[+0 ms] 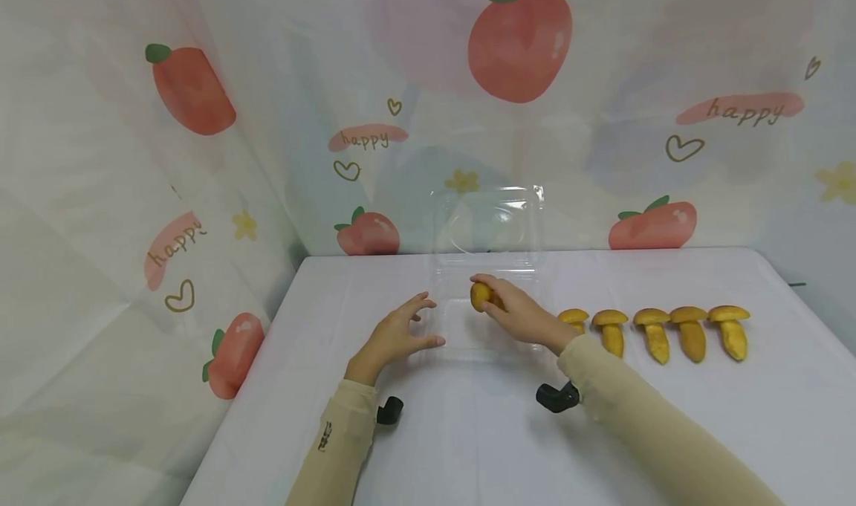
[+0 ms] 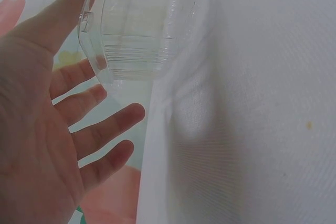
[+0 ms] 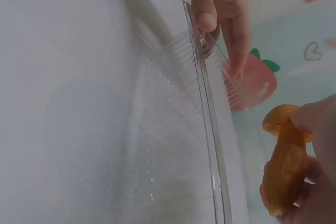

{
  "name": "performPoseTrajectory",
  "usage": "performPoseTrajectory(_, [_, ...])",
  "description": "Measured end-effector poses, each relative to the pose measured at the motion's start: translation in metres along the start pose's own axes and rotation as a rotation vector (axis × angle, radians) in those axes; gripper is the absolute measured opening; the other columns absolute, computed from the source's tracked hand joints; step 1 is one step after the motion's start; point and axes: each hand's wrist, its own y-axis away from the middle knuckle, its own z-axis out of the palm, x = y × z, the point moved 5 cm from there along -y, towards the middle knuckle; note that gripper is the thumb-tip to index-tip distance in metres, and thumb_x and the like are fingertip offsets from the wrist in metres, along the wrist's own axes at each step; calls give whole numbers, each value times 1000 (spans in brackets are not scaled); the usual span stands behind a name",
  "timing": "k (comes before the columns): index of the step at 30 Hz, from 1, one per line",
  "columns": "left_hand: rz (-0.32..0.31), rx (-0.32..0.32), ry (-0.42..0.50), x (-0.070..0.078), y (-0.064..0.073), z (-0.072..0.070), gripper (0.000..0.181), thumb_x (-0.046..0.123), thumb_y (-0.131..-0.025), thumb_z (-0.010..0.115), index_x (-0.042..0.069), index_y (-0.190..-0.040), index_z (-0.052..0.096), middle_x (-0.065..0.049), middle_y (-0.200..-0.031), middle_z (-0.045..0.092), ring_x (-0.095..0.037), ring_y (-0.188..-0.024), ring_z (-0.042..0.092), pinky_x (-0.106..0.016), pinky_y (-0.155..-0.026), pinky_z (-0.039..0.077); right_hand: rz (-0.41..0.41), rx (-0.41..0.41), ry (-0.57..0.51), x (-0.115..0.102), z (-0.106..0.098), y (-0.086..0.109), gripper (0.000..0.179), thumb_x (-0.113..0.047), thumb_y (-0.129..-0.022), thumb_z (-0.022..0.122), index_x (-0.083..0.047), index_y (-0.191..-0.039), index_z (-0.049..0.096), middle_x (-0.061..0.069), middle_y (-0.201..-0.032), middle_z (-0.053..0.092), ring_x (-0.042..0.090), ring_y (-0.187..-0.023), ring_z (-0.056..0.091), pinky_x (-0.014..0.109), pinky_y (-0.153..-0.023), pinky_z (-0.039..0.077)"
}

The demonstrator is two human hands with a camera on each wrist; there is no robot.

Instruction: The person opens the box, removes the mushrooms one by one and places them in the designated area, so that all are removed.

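A clear plastic clamshell box (image 1: pixel 461 335) stands on the table, its lid (image 1: pixel 488 220) raised at the back. Over the box my right hand (image 1: pixel 520 311) pinches a yellow-brown mushroom (image 3: pixel 286 166) between thumb and fingers. In the right wrist view the mushroom's cap and thick stem both show. My left hand (image 1: pixel 396 335) is at the box's left side, fingers spread and thumb apart, holding nothing. The left wrist view has its thumb alongside the box rim (image 2: pixel 84 22) and the other fingers straight.
Several more mushrooms (image 1: pixel 655 335) lie in a row on the white table (image 1: pixel 468 446), right of the box; my right forearm partly covers the nearest. A printed cloth (image 1: pixel 521 142) hangs behind the table and at its left. Black wrist mounts (image 1: pixel 557 397) sit below both hands.
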Motion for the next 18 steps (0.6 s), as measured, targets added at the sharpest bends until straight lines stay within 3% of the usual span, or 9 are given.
performPoseTrajectory(4, [1,0,-13,0,0,0,73,50,-81,83,26,-144,54,9,-165,35,-23,-130,59,-53,-108,48,-13,26,-4,-3,-9,8,51,-13,-103,56,-7,-151,41,19,-140,58,34,-121,59,56,-107,49])
performPoseTrajectory(8, [-10,-2,-21,0,0,0,74,51,-80,82,27,-144,54,9,-165,35,-22,-130,58,-53,-108,48,-9,51,-4,-3,-18,12,49,-15,-102,60,-9,-148,45,16,-128,64,25,-103,62,43,-94,55])
performPoseTrajectory(13, [-16,2,-30,0,2,0,74,52,-80,82,29,-144,54,9,-165,35,-22,-130,58,-53,-107,48,1,78,2,-2,-28,18,48,-17,-101,62,-11,-146,47,14,-120,65,20,-88,59,29,-80,52])
performPoseTrajectory(18, [-5,8,-38,1,3,-1,74,53,-80,82,28,-144,54,10,-165,35,-22,-129,58,-53,-107,49,7,90,-8,1,-36,24,48,-16,-100,63,-11,-146,47,13,-121,65,19,-86,59,23,-72,52])
